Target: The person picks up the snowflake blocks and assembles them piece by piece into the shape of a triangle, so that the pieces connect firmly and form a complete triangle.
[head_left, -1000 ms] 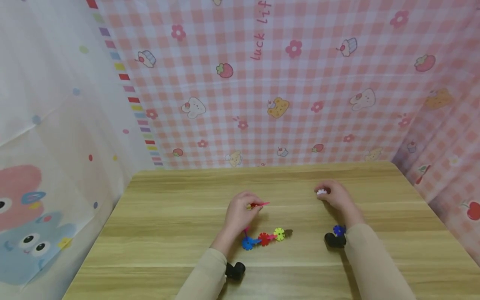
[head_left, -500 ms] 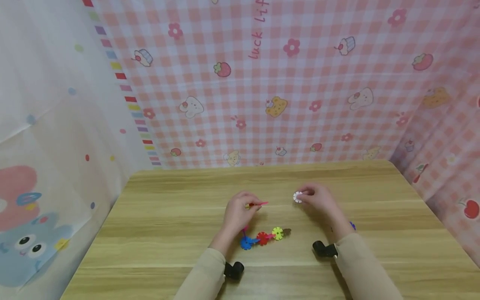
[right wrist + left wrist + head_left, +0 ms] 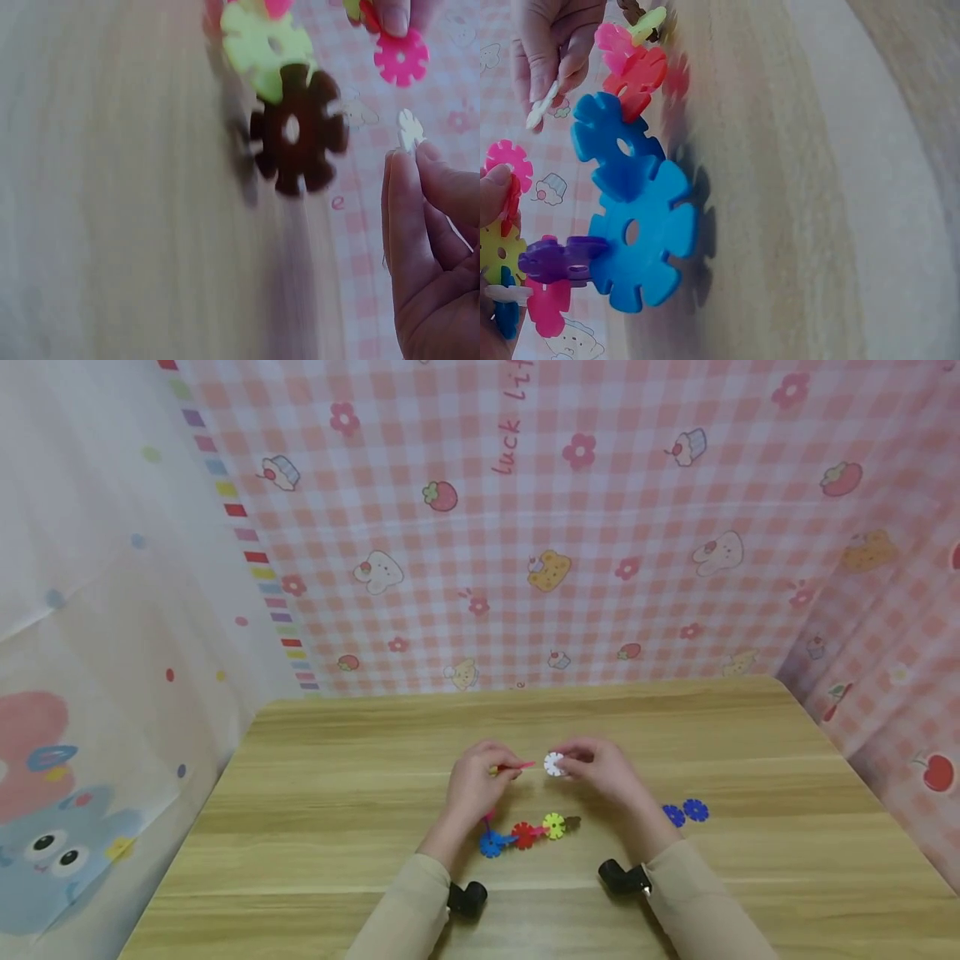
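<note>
Since a second ago my right hand [image 3: 600,770] has carried the white disc [image 3: 553,764] leftward across the wooden table [image 3: 337,810], uncovering two blue discs [image 3: 685,812]. On the table lies the linked chain [image 3: 528,835] of blue, red, yellow and brown discs, already joined. My left hand [image 3: 474,783] pinches a small pink-and-red cluster [image 3: 516,767], the right pinches the white disc just beside it, not yet slotted in.

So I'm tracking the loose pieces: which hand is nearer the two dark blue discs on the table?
Right. The right hand is just up and left of the dark blue discs, pinching a white disc; the left hand is farther left, beyond the chain.
</note>
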### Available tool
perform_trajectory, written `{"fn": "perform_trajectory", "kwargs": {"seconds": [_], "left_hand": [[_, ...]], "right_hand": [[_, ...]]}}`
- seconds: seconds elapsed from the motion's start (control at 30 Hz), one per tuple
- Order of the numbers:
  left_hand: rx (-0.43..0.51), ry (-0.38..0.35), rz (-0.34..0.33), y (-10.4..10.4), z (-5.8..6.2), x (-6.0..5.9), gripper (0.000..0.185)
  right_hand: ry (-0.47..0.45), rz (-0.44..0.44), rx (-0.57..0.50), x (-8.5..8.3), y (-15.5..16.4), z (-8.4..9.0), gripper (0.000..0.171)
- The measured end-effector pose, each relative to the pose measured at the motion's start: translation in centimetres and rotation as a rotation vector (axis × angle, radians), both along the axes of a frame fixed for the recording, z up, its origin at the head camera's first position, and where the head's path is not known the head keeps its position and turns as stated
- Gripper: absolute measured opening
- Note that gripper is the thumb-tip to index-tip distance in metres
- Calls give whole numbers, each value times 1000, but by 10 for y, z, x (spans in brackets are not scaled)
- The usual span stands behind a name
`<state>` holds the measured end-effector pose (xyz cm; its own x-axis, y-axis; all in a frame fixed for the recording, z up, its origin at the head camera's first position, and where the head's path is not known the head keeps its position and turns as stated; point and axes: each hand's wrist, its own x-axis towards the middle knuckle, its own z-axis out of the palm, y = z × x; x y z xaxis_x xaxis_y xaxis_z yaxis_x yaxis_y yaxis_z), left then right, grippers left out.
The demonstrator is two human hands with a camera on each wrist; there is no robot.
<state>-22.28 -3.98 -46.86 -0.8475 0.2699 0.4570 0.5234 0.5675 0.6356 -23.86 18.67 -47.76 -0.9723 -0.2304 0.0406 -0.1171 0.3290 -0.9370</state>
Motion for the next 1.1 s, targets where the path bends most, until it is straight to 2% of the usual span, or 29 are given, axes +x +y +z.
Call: {"fn": "perform_trajectory", "kwargs": {"seconds": [0.3, 0.5, 0.7, 0.87, 0.97, 1.1], "left_hand": [[3, 17, -13, 2, -1, 1, 7], [32, 64, -10, 2, -2, 3, 10], [40, 86, 15, 3, -3, 4, 10], [61, 95, 29, 2, -3, 6, 12], [75, 92, 16, 2, -4, 7, 12], [104, 62, 8, 1, -7, 7, 12]], "right_hand": [[-22, 31, -11, 5, -14, 5, 22], [49, 25, 9, 7, -21, 8, 18], [82, -18, -9, 8, -27, 5, 15], [55, -50, -30, 9, -32, 2, 14], [35, -80, -33, 9, -34, -1, 13], [19, -106, -38, 11, -38, -1, 12]]}}
